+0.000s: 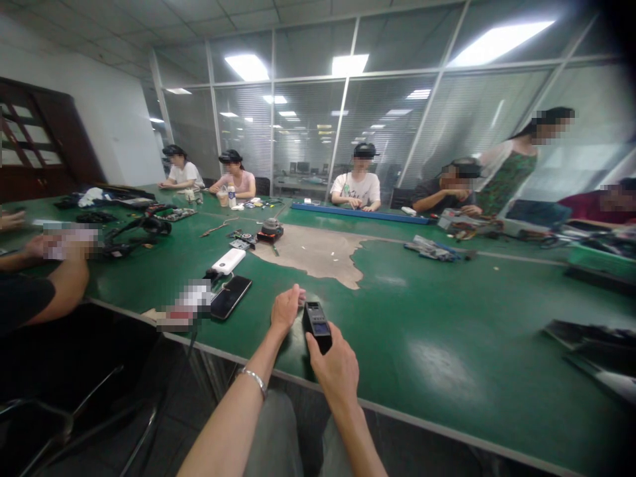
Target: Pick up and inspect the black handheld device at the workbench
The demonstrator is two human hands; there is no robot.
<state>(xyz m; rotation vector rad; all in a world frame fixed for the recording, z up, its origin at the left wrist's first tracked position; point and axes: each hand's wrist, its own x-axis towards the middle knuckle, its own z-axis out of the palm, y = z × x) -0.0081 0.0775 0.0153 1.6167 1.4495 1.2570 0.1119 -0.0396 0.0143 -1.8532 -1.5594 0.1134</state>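
Note:
My right hand (338, 364) is wrapped around a black handheld device (318, 323) with a small screen and a row of buttons on the face turned toward me. The device stands tilted just above or on the green table; whether it touches is hard to tell. To its left, my left hand (287, 309) rests on its side at the table, fingers loosely curved toward the device and apart from it. Nothing shows in that hand, though its palm is partly hidden. A silver bracelet (254, 379) circles my left wrist.
Left of my hands lie a black smartphone (231, 297) and a white power bank (228, 262). Beyond is a torn brown sheet (313, 252) with a round-topped device (269, 230) at its edge. Several people sit around the green table (397, 371); a co-worker's arm (69, 271) reaches in at left.

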